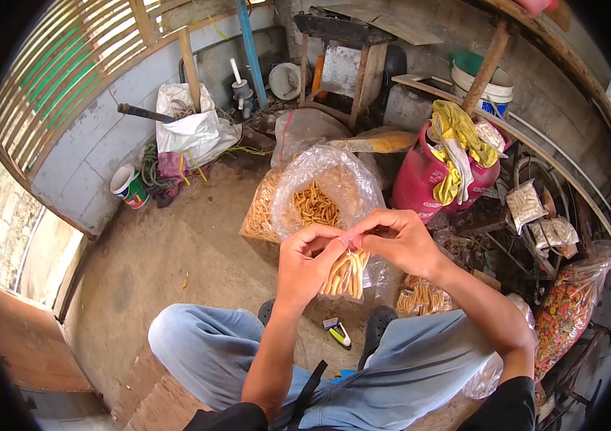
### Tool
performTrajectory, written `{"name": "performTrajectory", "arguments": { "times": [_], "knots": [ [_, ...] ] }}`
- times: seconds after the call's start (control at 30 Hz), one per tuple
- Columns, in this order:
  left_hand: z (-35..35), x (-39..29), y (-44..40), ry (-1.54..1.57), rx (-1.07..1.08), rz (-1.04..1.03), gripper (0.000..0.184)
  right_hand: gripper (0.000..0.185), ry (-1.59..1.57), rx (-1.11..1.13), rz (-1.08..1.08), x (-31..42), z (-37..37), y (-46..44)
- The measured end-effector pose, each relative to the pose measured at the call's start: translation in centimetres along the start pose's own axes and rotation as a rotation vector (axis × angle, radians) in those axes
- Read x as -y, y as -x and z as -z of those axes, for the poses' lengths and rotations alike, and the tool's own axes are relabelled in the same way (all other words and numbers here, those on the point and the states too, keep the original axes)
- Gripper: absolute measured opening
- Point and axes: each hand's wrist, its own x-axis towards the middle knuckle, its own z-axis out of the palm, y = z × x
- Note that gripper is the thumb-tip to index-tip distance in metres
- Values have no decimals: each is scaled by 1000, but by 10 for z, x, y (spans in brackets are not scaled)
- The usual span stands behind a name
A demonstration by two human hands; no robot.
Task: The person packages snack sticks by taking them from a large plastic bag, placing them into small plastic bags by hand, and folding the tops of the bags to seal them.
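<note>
Between my knees hangs a small clear plastic bag of pale stick-shaped snacks. My left hand pinches the top of this bag, thumb against fingers. Close beside it, my right hand pinches the same gathered top, and the fingertips of both hands nearly meet there. Whether a tie is in the fingers is too small to tell. Just behind the hands stands a large open clear plastic bag with browner snack sticks inside. More filled small bags lie on the floor by my right knee.
A green-handled cutter or lighter-like item lies between my feet. Pink gas cylinders with a yellow cloth stand at the right. A big bag of colourful snacks leans farther right. A white sack and a paint bucket are at back left.
</note>
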Motion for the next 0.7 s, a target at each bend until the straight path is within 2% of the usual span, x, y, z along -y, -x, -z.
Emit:
{"name": "performTrajectory", "arguments": {
  "times": [0.07,0.13,0.27,0.33,0.37,0.43,0.57,0.63,0.7],
  "knots": [
    [-3,0,1,-12,-29,10,7,14,5,0,-16,3,-1,1],
    [-4,0,2,-46,-36,-80,7,15,8,0,-34,5,-2,2],
    [-3,-2,2,-57,-22,-64,7,15,-6,13,-33,7,-2,2],
    [-4,-4,3,31,-28,-6,8,16,-3,-4,-48,6,-2,3],
    [-2,-4,2,32,-27,-5,8,16,30,-4,28,5,-3,3],
    [2,-4,0,267,8,95,9,17,63,-4,103,4,-2,3],
    [3,-4,1,275,31,131,13,18,175,19,237,6,1,2],
    [3,-5,1,215,60,95,16,18,199,25,298,6,3,1],
    [1,-6,2,99,77,107,19,19,359,34,392,6,7,2]
  ]
}}
